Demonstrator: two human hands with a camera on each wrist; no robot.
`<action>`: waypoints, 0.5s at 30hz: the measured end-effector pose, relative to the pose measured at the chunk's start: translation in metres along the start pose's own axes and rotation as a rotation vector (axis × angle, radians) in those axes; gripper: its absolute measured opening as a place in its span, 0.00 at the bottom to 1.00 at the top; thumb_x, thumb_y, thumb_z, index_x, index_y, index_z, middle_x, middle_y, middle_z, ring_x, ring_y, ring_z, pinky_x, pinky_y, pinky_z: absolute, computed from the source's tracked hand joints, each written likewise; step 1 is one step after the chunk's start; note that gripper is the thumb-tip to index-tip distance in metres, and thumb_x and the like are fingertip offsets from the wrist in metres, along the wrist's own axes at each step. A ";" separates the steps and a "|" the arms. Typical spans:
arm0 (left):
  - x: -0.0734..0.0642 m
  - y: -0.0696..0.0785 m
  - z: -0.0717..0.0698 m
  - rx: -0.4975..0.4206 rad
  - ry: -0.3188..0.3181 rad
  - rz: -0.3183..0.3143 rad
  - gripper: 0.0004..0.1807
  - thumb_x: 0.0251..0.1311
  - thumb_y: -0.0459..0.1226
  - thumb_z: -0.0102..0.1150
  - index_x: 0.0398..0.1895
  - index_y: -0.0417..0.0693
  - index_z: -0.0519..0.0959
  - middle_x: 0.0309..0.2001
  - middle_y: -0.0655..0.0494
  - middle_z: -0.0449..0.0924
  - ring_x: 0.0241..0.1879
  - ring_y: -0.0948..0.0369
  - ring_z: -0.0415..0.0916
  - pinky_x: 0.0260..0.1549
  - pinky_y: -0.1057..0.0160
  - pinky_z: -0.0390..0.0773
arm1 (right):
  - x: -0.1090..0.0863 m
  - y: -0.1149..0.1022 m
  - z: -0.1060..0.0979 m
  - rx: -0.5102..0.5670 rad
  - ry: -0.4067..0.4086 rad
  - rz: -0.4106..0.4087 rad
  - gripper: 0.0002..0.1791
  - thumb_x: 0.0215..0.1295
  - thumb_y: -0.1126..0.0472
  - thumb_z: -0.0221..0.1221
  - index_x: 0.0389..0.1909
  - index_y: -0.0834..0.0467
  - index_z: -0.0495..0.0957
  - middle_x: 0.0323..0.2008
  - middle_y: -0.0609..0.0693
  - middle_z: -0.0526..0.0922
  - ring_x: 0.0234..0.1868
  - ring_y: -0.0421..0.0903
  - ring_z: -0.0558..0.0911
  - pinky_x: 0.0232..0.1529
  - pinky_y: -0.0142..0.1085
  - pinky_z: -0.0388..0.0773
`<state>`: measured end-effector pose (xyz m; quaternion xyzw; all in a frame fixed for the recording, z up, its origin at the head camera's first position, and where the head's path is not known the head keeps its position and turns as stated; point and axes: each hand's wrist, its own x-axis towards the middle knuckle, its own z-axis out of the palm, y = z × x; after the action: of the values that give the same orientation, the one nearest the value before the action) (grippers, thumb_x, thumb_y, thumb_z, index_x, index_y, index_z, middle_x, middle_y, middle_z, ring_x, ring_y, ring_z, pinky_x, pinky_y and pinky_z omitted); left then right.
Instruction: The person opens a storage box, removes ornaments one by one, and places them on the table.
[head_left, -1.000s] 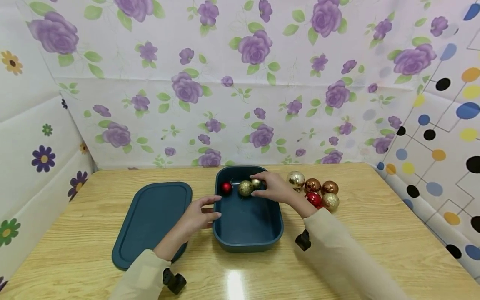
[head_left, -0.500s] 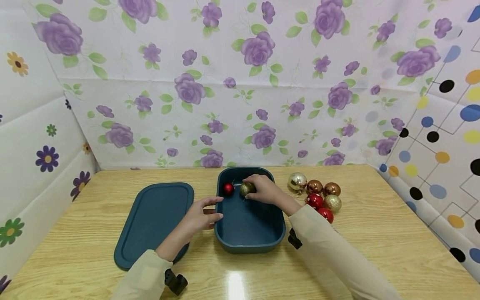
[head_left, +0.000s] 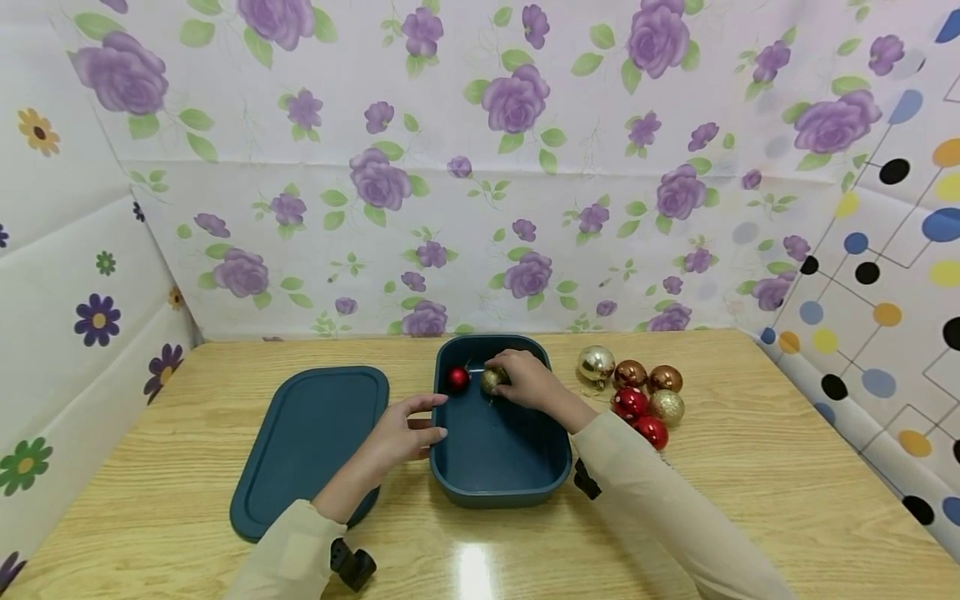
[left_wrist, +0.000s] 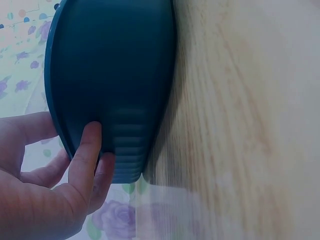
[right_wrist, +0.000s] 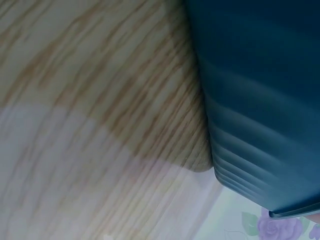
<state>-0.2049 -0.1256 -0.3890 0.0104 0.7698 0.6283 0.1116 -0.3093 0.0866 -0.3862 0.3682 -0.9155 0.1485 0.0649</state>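
Note:
The dark blue plastic box [head_left: 495,454] stands on the table. My left hand [head_left: 401,429] grips its left wall; in the left wrist view, fingertips [left_wrist: 91,131] press the outside while other fingers reach past the rim. Inside the box, my right hand [head_left: 525,379] holds a glittery gold Christmas ball [head_left: 492,382] between thumb and fingers, near the far right corner. A small red Christmas ball [head_left: 457,379] lies to its left. The right wrist view shows mainly the box's outer wall [right_wrist: 255,115], with the hand almost wholly out of sight.
The flat blue lid [head_left: 311,450] lies left of the box. Right of it are a shiny gold ball [head_left: 596,364], copper balls [head_left: 665,378], red balls [head_left: 629,403] and another glittery gold ball [head_left: 667,407]. A flowered cloth [head_left: 450,208] hangs behind the table [head_left: 750,467].
My right hand has moved left and closed over the glittery gold ball, covering the smaller smooth gold ball seen beside it earlier. My left hand has stayed at the box's wall.

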 end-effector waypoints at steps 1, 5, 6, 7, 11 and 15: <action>0.000 0.000 0.000 0.001 0.001 0.001 0.26 0.56 0.28 0.57 0.60 0.45 0.69 0.60 0.45 0.63 0.48 0.53 0.72 0.35 0.57 0.78 | 0.000 0.000 0.000 0.003 0.001 0.000 0.20 0.54 0.65 0.64 0.49 0.66 0.77 0.45 0.59 0.79 0.46 0.53 0.78 0.47 0.42 0.74; 0.000 0.000 0.001 0.003 0.001 0.000 0.26 0.57 0.28 0.57 0.61 0.46 0.69 0.60 0.45 0.62 0.48 0.53 0.72 0.35 0.58 0.78 | -0.002 -0.001 -0.001 0.003 0.012 -0.006 0.20 0.54 0.65 0.64 0.49 0.66 0.77 0.45 0.59 0.79 0.47 0.52 0.78 0.47 0.42 0.74; 0.000 0.000 0.001 0.003 0.003 -0.002 0.26 0.57 0.28 0.57 0.61 0.46 0.69 0.60 0.45 0.63 0.48 0.53 0.72 0.35 0.58 0.78 | -0.003 -0.001 -0.001 0.005 0.019 -0.012 0.20 0.54 0.65 0.64 0.49 0.66 0.77 0.45 0.59 0.79 0.47 0.52 0.78 0.47 0.42 0.74; 0.000 0.000 0.001 0.003 0.004 -0.002 0.26 0.57 0.28 0.57 0.61 0.46 0.69 0.60 0.45 0.63 0.49 0.53 0.72 0.35 0.58 0.78 | -0.004 -0.001 -0.002 0.007 0.030 -0.022 0.20 0.54 0.65 0.64 0.49 0.66 0.77 0.45 0.59 0.79 0.47 0.52 0.78 0.47 0.42 0.74; 0.000 0.001 0.001 0.006 0.006 0.001 0.26 0.57 0.28 0.57 0.61 0.45 0.69 0.60 0.45 0.63 0.49 0.52 0.72 0.35 0.57 0.78 | -0.011 -0.002 -0.005 0.030 0.086 -0.058 0.20 0.54 0.65 0.64 0.49 0.67 0.77 0.45 0.58 0.80 0.46 0.51 0.78 0.46 0.42 0.75; -0.001 0.001 0.001 0.006 0.003 0.002 0.26 0.57 0.28 0.57 0.60 0.45 0.69 0.60 0.44 0.63 0.49 0.52 0.71 0.35 0.57 0.78 | -0.021 -0.001 -0.010 0.096 0.130 -0.068 0.22 0.54 0.64 0.64 0.50 0.67 0.76 0.45 0.58 0.79 0.45 0.51 0.78 0.44 0.41 0.75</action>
<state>-0.2042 -0.1244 -0.3885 0.0105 0.7718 0.6262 0.1098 -0.2932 0.1030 -0.3812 0.3914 -0.8881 0.2135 0.1116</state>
